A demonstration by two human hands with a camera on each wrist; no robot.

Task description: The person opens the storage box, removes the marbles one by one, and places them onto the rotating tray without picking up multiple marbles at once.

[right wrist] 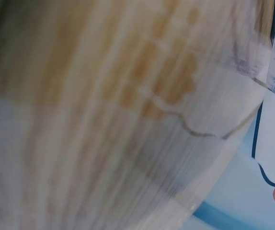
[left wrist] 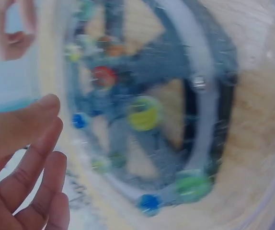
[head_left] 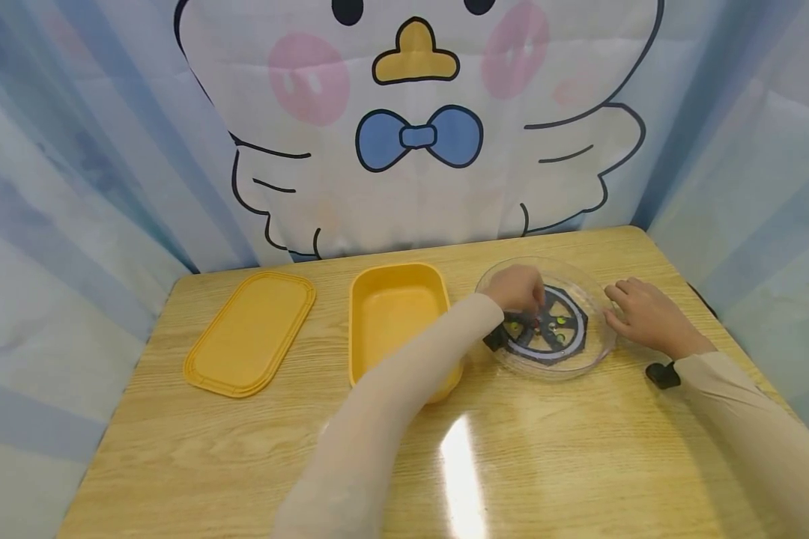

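A clear round plastic bowl (head_left: 569, 370) stands at the table's right, with a black wheel-shaped piece with a pale ring (head_left: 583, 329) showing in it. I cannot tell whether that piece lies inside or under the bottom. Small round marbles, among them a yellow marble (left wrist: 145, 114), a red marble (left wrist: 104, 76) and a blue marble (left wrist: 149, 204), lie over it. My left hand (head_left: 517, 290) reaches over the bowl, thumb and fingertips close together, with nothing visible between them. Beside the bowl's right rim is my right hand (head_left: 654, 318), fingers loosely bent; whether it touches the rim is unclear.
A yellow rectangular tub (head_left: 362, 322) stands left of the bowl, partly behind my left sleeve (head_left: 404, 374). Farther left lies a flat yellow lid (head_left: 252, 333). Behind the wooden table (head_left: 229, 464) hangs a curtain (head_left: 418, 202) with a cartoon bird.
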